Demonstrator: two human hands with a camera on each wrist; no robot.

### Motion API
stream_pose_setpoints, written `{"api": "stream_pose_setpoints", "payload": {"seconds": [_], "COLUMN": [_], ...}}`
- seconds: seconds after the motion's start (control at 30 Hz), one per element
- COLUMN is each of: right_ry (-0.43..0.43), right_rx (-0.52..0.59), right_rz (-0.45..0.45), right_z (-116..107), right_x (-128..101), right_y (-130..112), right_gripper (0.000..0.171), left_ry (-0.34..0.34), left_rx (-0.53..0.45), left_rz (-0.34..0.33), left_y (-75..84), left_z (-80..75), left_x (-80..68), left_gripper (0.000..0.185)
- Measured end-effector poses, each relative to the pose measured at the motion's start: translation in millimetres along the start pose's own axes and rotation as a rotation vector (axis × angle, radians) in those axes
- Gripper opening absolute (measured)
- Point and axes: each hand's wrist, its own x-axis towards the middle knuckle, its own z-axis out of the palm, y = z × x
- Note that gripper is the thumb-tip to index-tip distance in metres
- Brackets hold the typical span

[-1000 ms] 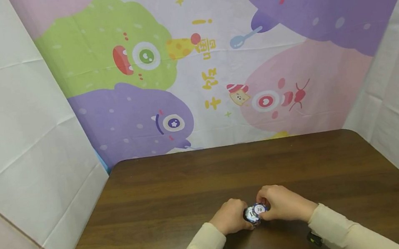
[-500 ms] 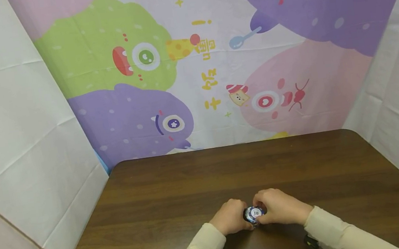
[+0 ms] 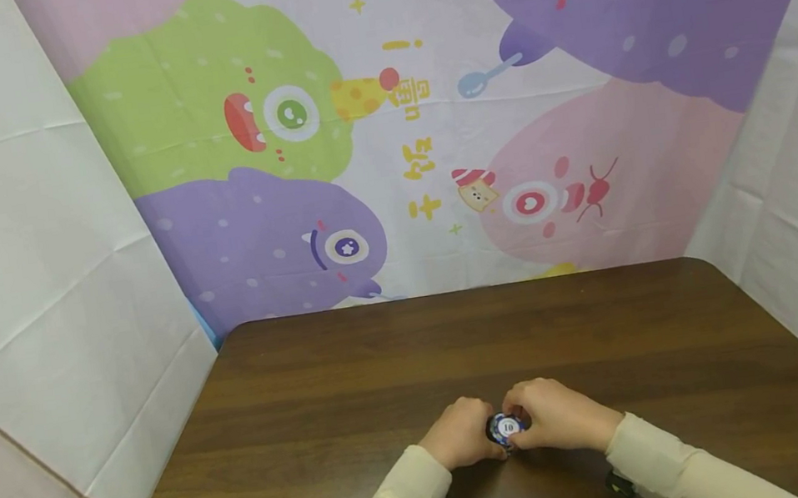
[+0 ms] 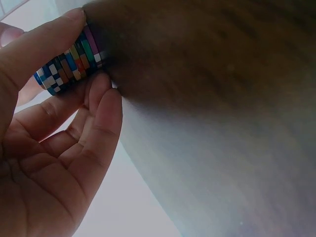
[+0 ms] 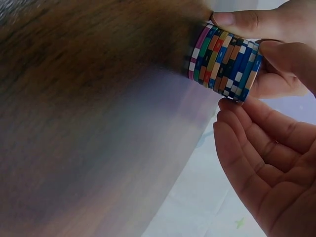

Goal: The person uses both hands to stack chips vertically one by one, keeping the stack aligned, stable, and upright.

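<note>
A stack of poker chips (image 5: 224, 61) with multicoloured edges stands on the brown table (image 3: 354, 364). Its top chip (image 3: 507, 427) is blue and white and bears the number 10. My left hand (image 3: 460, 434) grips the stack from the left, thumb on the near side and fingers on the far side. From the right, my right hand (image 3: 563, 414) pinches the top chip at the upper end of the stack between thumb and fingertips. Seen from the left wrist, the stack (image 4: 74, 64) sits between my left thumb and fingers, partly hidden by the thumb.
A cartoon-printed cloth (image 3: 438, 261) hangs behind the table's far edge. White cloth walls (image 3: 53, 269) close in the left and right sides. A small dark object (image 3: 619, 485) shows beneath my right sleeve.
My right hand has moved left and brought the number 10 chip from the stack's right edge onto its top, lined up with the chips below. The left hand has stayed in place.
</note>
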Motion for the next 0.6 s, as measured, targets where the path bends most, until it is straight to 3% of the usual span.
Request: {"api": "stream_pose_setpoints", "payload": {"seconds": [0.6], "right_ry": [0.006], "right_rx": [-0.041], "right_rz": [0.005], "right_z": [1.4], "right_x": [1.3], "right_y": [-1.4], "right_gripper": [0.023], "left_ry": [-0.004], "left_rx": [-0.005], "left_rz": [0.005], "left_y": [-1.3], "left_z": [0.9], "left_x": [0.9], "left_gripper": [0.029]}}
